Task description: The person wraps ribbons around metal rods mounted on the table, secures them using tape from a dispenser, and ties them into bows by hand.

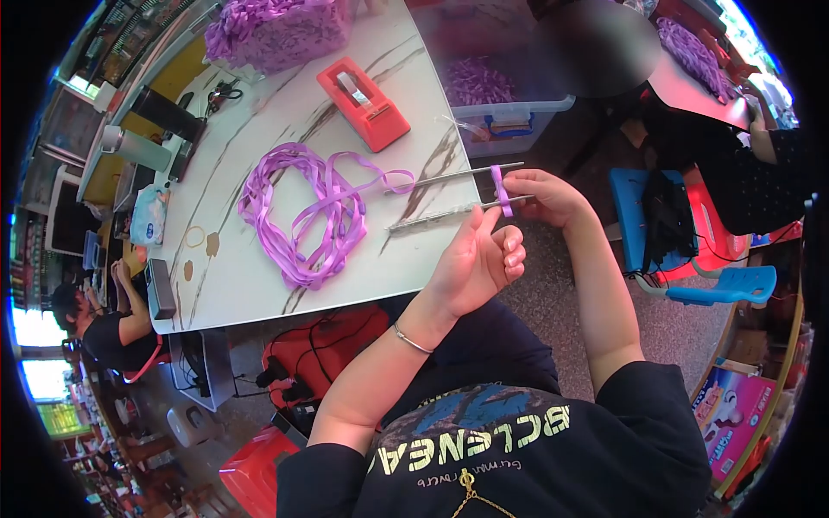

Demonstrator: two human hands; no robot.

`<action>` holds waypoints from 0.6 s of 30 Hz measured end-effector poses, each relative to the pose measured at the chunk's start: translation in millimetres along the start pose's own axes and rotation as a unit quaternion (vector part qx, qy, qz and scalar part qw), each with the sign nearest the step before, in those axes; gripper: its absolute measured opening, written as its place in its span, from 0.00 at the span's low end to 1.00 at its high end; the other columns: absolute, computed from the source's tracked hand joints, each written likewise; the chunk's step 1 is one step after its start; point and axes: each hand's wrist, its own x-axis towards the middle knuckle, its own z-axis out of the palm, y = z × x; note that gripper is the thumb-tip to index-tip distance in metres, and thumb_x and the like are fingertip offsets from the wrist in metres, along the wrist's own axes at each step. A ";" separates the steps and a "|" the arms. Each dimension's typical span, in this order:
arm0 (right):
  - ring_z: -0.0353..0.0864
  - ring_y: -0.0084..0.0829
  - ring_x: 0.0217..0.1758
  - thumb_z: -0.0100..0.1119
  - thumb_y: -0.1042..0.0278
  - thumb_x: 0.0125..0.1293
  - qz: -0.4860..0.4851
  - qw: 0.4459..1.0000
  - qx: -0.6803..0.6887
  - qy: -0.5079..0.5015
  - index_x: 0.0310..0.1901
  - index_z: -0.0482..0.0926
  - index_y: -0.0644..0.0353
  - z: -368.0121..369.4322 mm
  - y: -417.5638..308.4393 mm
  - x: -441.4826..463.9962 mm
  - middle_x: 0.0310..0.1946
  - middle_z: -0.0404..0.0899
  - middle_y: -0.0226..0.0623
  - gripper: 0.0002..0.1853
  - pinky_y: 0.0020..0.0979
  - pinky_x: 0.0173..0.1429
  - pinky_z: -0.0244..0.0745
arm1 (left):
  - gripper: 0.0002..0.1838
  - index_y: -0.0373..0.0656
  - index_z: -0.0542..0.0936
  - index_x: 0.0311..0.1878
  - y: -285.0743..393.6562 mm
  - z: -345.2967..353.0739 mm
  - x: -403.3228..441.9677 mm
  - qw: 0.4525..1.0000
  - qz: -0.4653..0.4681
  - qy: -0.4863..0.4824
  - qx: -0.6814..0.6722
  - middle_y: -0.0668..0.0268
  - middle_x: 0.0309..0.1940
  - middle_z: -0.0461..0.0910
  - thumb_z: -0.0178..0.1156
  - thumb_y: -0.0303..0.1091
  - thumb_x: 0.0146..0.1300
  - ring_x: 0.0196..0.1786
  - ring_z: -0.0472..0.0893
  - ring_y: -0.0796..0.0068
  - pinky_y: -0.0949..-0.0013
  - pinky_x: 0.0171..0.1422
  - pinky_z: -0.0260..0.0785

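Two thin metal rods (458, 175) jut past the table edge, with purple ribbon (496, 183) wrapped across both near their tips. My right hand (546, 197) pinches this ribbon from the right side. Close by, at the lower rod, my left hand (477, 257) has its fingers curled and its thumb and index finger near the ribbon; what they grip is hidden. A loose coil of purple ribbon (315, 246) lies on the table, and a strand of it runs to the upper rod. Clear film or tape seems to cover part of the lower rod.
On the marble-patterned table (259, 112) stand a red tape dispenser (363, 105), a bag of purple ribbon pieces (281, 39) and a tissue pack (150, 216). A clear bin (527, 129) sits beyond the edge. A blue chair (635, 216) and co-workers (117, 319) are nearby.
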 end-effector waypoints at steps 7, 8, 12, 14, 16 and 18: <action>0.78 0.27 0.39 0.56 0.60 0.63 0.075 0.980 0.140 -0.120 0.47 0.73 0.57 -11.8 76.1 51.0 0.38 0.78 0.33 0.14 0.32 0.45 0.75 | 0.27 0.48 0.56 0.59 -0.7 0.1 -0.9 1.000 0.003 0.010 0.008 0.71 0.28 0.66 0.42 0.57 0.67 0.31 0.67 0.78 0.75 0.39 0.61; 0.78 0.28 0.40 0.55 0.58 0.64 0.071 0.981 0.154 -0.097 0.49 0.72 0.58 -11.6 80.3 51.2 0.40 0.77 0.35 0.16 0.34 0.46 0.74 | 0.27 0.48 0.57 0.59 -0.7 -0.2 -1.4 1.000 0.005 0.011 0.010 0.71 0.28 0.66 0.42 0.58 0.66 0.31 0.67 0.78 0.75 0.39 0.61; 0.77 0.29 0.43 0.49 0.53 0.66 -0.018 0.960 0.236 -0.149 0.54 0.70 0.61 -10.1 50.2 24.7 0.44 0.77 0.36 0.22 0.35 0.51 0.71 | 0.28 0.47 0.56 0.60 0.0 1.3 -2.8 1.000 0.006 0.005 0.006 0.71 0.29 0.67 0.40 0.58 0.66 0.31 0.67 0.77 0.74 0.40 0.61; 0.76 0.26 0.44 0.46 0.52 0.68 -0.044 0.965 0.207 -0.156 0.56 0.69 0.62 -2.7 23.6 9.3 0.44 0.78 0.35 0.23 0.34 0.52 0.70 | 0.30 0.47 0.56 0.61 -0.9 2.3 -1.3 1.000 0.014 0.005 0.013 0.70 0.29 0.67 0.39 0.60 0.66 0.31 0.67 0.77 0.74 0.40 0.62; 0.76 0.25 0.44 0.45 0.52 0.68 -0.008 0.992 0.060 -0.106 0.55 0.70 0.62 2.9 -1.0 2.5 0.44 0.79 0.35 0.23 0.32 0.51 0.70 | 0.31 0.45 0.56 0.61 -1.0 2.9 -0.9 1.000 0.016 0.004 0.022 0.70 0.30 0.68 0.38 0.60 0.66 0.31 0.67 0.77 0.74 0.40 0.62; 0.76 0.25 0.45 0.48 0.55 0.67 -0.008 0.994 0.025 -0.109 0.53 0.72 0.63 12.8 -12.0 -3.2 0.43 0.79 0.34 0.21 0.30 0.51 0.70 | 0.32 0.44 0.55 0.62 -0.9 3.0 -1.9 0.999 0.020 0.008 0.031 0.70 0.30 0.68 0.37 0.60 0.66 0.31 0.67 0.77 0.74 0.40 0.62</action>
